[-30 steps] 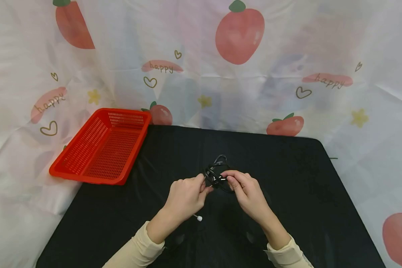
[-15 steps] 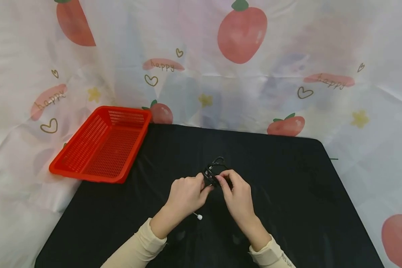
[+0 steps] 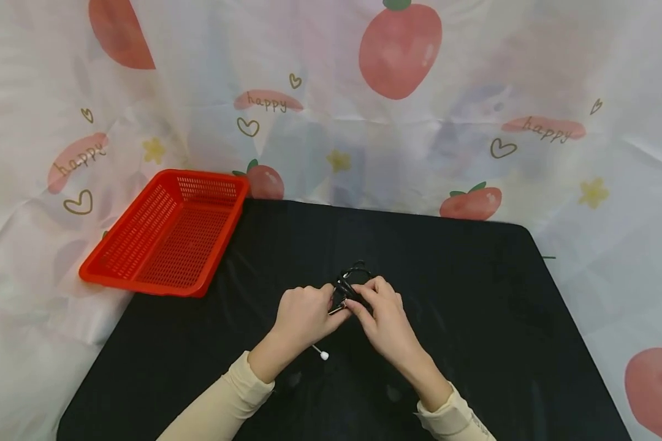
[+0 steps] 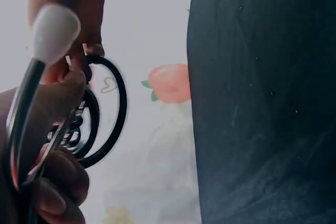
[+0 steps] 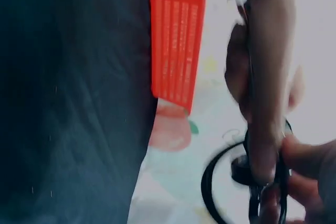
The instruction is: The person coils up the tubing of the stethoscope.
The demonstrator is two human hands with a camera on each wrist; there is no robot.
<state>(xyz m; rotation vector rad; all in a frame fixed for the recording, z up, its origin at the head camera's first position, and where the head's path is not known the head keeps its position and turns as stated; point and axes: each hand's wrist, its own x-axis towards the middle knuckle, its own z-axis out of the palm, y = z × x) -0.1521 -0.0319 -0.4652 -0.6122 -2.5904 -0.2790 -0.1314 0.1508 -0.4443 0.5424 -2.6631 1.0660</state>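
Note:
Over the black-covered table both hands hold a stethoscope (image 3: 344, 285), its black tubing wound into loops. My left hand (image 3: 304, 315) grips the metal ear tubes, and a white ear tip (image 3: 324, 355) sticks out below that hand. In the left wrist view the ear tip (image 4: 55, 34) looms close, with a tubing loop (image 4: 122, 100) beyond the fingers. My right hand (image 3: 385, 321) pinches the coiled tubing with thumb and fingers, close beside the left hand. The right wrist view has a black loop (image 5: 208, 182) hanging near the fingertips. Fingers hide much of the stethoscope.
A red plastic basket (image 3: 220, 245) with slotted walls stands at the table's back left corner. The black tablecloth (image 3: 474, 318) stretches out to the right. Behind the table hangs a pale printed curtain (image 3: 320, 61).
My right hand has moved left toward the left hand, and its grip on the tubing has shifted. The left hand keeps its hold almost in place. The view has tilted slightly.

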